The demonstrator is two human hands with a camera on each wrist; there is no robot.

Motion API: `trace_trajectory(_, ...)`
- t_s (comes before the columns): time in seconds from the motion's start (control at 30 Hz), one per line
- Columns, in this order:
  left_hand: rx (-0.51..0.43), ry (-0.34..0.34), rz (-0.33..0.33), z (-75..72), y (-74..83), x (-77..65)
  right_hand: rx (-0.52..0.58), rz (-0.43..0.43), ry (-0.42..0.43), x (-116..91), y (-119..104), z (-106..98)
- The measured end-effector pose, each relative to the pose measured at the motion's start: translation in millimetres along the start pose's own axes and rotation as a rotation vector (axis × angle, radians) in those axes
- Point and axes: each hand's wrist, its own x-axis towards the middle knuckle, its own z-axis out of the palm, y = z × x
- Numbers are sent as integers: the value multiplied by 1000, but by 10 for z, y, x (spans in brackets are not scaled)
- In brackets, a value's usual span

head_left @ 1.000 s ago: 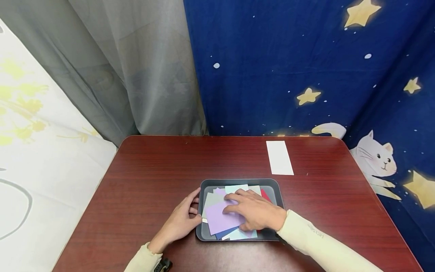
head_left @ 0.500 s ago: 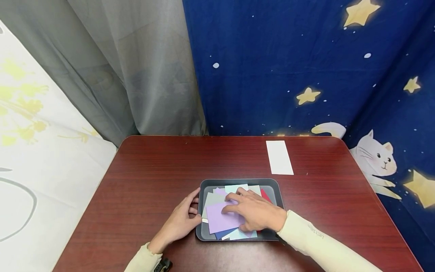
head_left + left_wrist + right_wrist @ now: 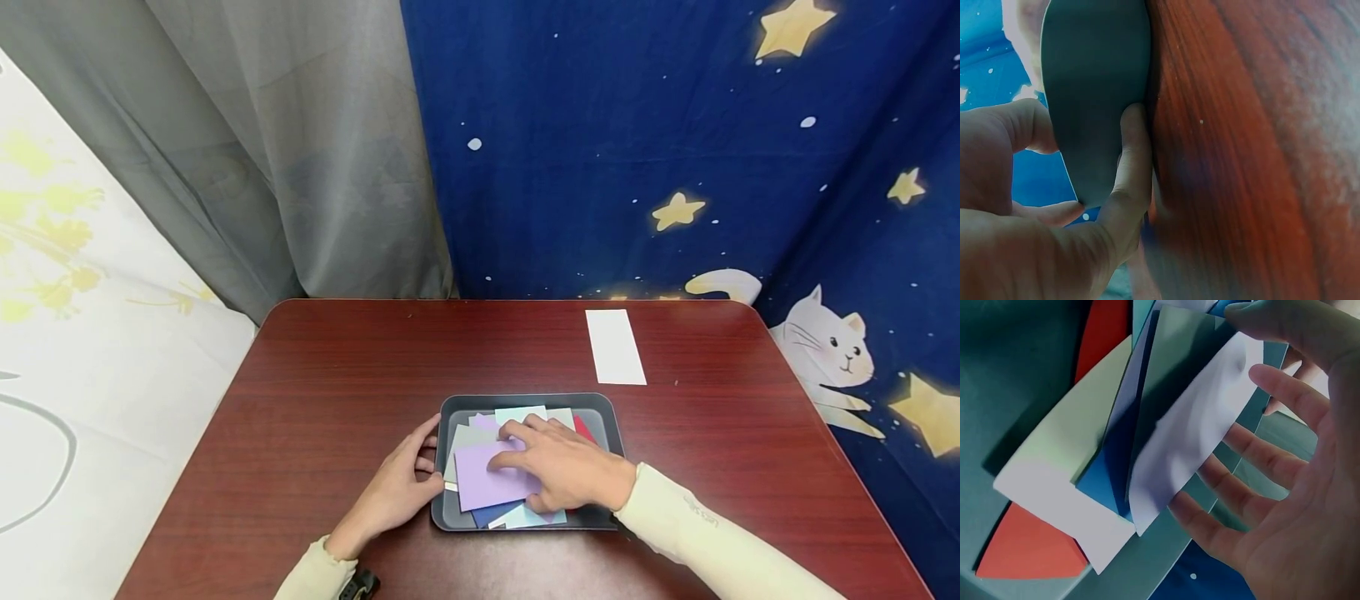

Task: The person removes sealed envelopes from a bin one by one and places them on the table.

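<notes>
A dark grey tray (image 3: 604,407) on the table holds several overlapping paper sheets. My left hand (image 3: 401,486) grips its left end. In the left wrist view the thumb (image 3: 1134,134) lies along the tray's outer wall (image 3: 1094,81) with other fingertips at the rim. Over the sheets my right hand (image 3: 566,468) spreads its bent fingers, touching a purple sheet (image 3: 480,483) on top. Seen from the right wrist, several fingertips meet the edge of that purple sheet (image 3: 1191,425), and the thumb is by a grey-green sheet (image 3: 1175,359). The hand hides part of the pile.
Blue (image 3: 491,514), red (image 3: 582,427), grey-green and pale blue (image 3: 519,413) sheets show around the purple one. Beyond the tray a white rectangular sheet (image 3: 616,347) lies on the reddish-brown table (image 3: 337,367). Grey (image 3: 360,167) and blue star-patterned (image 3: 562,167) curtains hang behind the table.
The purple sheet has turned slightly, its near left corner shifting a little away from me, with the right fingers on it. The left hand and the tray stay in place.
</notes>
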Motion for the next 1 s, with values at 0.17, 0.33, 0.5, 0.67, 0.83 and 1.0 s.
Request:
trace_trajectory(0.17,3,5,17,4,-10,-9,8,20,1,-4,14,-46)
trace_trajectory(0.33,0,6,24,5,-20,-16,20,36,-6,-17,37,-73)
trace_trajectory(0.5,-9,8,19,5,-6,-24,19,44,-3,-39,63,-90)
trace_trajectory(0.67,-15,10,20,3,2,-27,29,46,13,-53,91,-101)
trace_trajectory(0.83,-11,7,10,1,0,-25,22,43,28,-61,130,-108)
trace_trajectory(1.0,-15,8,12,-2,1,-25,-7,44,38,-70,160,-142)
